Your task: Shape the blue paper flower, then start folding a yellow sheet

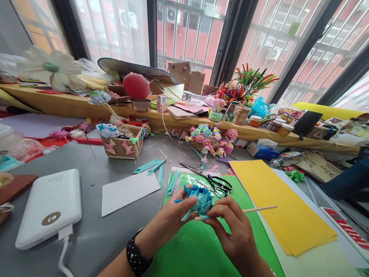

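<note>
- Above the green sheet (178,254), in the head view, 1 blue paper flower (200,198) is grasped by the curled fingers of the left hand (178,209).
- At the flower's lower edge, 1 thin wooden stick (263,209) is pinched by the right hand (235,223).
- Just beyond, black-handled scissors (219,181) are laid.
- To the right, yellow sheets (276,200) are spread; to the left, 1 white sheet (129,194).

A white power bank (54,204) lies left of the cardboard basket (119,152); a round red object (136,86) sits behind the basket; colourful flowers (206,138) stand right of it; a tissue box (261,151) farther right.
</note>
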A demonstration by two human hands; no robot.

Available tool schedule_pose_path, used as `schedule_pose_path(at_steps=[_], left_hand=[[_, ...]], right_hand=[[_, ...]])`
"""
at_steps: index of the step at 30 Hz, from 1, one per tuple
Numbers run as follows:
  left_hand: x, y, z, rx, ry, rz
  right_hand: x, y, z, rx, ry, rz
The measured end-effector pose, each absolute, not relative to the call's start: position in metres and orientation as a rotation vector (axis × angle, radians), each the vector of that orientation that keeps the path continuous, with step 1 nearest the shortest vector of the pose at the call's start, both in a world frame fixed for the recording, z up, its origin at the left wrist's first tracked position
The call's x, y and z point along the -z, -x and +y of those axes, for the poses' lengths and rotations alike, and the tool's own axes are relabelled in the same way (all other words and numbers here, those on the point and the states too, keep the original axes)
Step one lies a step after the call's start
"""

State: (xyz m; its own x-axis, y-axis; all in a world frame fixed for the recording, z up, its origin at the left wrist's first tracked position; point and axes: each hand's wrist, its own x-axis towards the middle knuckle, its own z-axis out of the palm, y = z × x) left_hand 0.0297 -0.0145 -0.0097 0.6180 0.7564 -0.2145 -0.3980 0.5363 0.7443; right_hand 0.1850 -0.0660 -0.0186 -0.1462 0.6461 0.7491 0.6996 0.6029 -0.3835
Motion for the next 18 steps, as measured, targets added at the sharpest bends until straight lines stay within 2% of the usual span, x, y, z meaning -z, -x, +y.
schedule_pose_path(at_steps=[18], left_hand=[[0.0145, -0.0411, -0.0211, -0.881, -0.638, 0.569]], right_hand=[[0.0253, -0.1832, -0.0691, 0.124, 1.119, -1.759]])
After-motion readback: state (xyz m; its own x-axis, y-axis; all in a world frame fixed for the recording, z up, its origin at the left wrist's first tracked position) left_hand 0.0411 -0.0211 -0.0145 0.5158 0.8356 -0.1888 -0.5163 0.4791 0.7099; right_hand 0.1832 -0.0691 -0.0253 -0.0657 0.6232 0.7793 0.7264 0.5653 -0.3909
